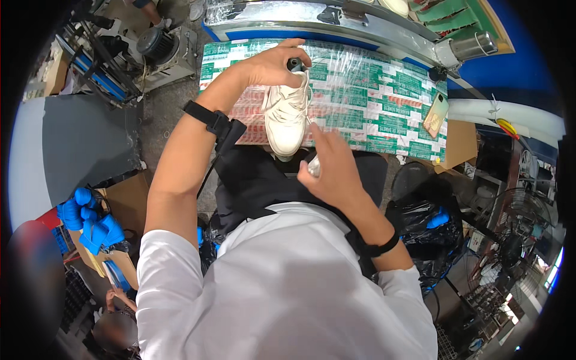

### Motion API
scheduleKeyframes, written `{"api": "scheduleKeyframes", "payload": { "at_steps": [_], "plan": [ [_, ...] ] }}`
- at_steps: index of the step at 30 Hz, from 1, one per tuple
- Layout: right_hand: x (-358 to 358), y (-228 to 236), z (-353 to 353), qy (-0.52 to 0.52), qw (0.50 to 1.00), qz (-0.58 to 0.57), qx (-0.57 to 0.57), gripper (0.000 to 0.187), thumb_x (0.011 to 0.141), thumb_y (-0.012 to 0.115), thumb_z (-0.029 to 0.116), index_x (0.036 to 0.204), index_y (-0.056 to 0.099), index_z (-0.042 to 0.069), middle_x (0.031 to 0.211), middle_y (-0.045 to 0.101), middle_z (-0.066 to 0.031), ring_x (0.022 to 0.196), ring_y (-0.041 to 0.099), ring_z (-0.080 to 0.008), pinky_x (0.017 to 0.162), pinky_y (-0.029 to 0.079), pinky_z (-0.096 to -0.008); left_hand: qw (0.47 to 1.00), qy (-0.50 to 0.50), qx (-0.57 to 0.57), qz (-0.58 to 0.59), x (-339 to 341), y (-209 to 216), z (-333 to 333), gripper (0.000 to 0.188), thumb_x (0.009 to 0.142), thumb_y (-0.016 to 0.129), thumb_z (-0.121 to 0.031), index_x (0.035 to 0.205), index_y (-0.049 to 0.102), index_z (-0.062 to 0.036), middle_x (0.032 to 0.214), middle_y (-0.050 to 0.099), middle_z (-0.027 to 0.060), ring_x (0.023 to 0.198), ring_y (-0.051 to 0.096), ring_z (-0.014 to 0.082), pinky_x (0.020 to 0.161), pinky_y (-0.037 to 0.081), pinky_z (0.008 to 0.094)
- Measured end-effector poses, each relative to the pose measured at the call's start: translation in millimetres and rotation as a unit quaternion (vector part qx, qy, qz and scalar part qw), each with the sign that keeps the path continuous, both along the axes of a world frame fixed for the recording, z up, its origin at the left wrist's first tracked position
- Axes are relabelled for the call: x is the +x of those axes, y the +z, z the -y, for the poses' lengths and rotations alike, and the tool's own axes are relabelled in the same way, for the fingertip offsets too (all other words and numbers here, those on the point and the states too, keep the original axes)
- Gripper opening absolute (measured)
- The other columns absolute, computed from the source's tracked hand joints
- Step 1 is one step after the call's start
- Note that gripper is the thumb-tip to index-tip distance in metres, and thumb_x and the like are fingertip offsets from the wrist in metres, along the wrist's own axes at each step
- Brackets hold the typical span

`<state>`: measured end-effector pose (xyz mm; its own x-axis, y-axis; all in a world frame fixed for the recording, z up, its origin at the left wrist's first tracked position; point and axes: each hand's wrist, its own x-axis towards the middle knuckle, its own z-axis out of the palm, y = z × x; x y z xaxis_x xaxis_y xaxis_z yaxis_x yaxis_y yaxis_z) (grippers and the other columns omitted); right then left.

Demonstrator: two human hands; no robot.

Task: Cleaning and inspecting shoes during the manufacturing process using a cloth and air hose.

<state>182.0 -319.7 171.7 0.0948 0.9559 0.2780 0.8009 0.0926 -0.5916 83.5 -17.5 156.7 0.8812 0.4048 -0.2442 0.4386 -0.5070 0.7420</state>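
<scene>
A white lace-up shoe [287, 123] points its toe toward me at the near edge of a work surface covered in green, white and red printed tape [372, 90]. A dark round-topped piece [294, 63] stands up out of the shoe's opening. My left hand [277, 65] is closed round the opening and heel end. Just right of the toe, my right hand [336, 168] is curled on a small whitish thing [314, 166], mostly hidden by the fingers. Its index finger reaches up toward the shoe's right side; whether it touches cannot be made out.
A phone [436, 115] lies at the surface's right end. Behind runs a metal conveyor-like rail [288, 15], with a green tray [447, 21] beyond. Blue shoe-cover-like pieces [96, 225] fill a box at left; a black bag [429, 240] sits at right. Another person's hands [120, 295] show lower left.
</scene>
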Motion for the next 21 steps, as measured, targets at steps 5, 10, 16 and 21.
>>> {"api": "scheduleKeyframes", "payload": {
  "at_steps": [5,10,16,21],
  "plan": [
    [-17,6,-27,-0.009,1.000,-0.004,-0.001,0.084,0.078,0.082,0.022,0.152,0.055,-0.010,0.111,0.062,-0.0214,0.101,0.062,-0.0410,0.090,0.051,-0.0544,1.000,0.007,-0.007,-0.012,0,-2,2,0.065,0.081,0.084,-0.037,0.142,0.073,-0.0177,0.184,0.029,0.0197,0.162,0.044,0.0412,0.126,0.045,0.0476],
    [-20,-16,-61,-0.001,0.999,0.047,0.001,0.080,0.081,0.078,0.028,0.148,0.057,-0.010,0.115,0.063,-0.0215,0.104,0.062,-0.0399,0.095,0.049,-0.0537,0.999,-0.005,-0.019,-0.033,5,6,2,0.067,0.081,0.083,-0.037,0.145,0.071,-0.0200,0.185,0.026,0.0181,0.163,0.043,0.0419,0.127,0.044,0.0486],
    [-27,4,-71,-0.017,0.991,-0.075,-0.112,0.074,0.087,0.078,0.024,0.151,0.059,-0.008,0.114,0.068,-0.0236,0.106,0.067,-0.0422,0.095,0.054,-0.0511,0.999,-0.006,-0.019,-0.045,5,5,0,0.065,0.081,0.084,-0.037,0.143,0.072,-0.0203,0.185,0.027,0.0184,0.159,0.049,0.0396,0.125,0.046,0.0478],
    [-7,22,-24,0.024,0.971,-0.188,-0.147,0.073,0.086,0.081,0.018,0.150,0.060,-0.010,0.118,0.070,-0.0237,0.110,0.069,-0.0424,0.097,0.056,-0.0484,1.000,-0.012,-0.021,0.007,-4,-2,-6,0.056,0.085,0.082,-0.033,0.138,0.073,-0.0178,0.182,0.032,0.0181,0.162,0.043,0.0389,0.126,0.044,0.0478]
  ]
}}
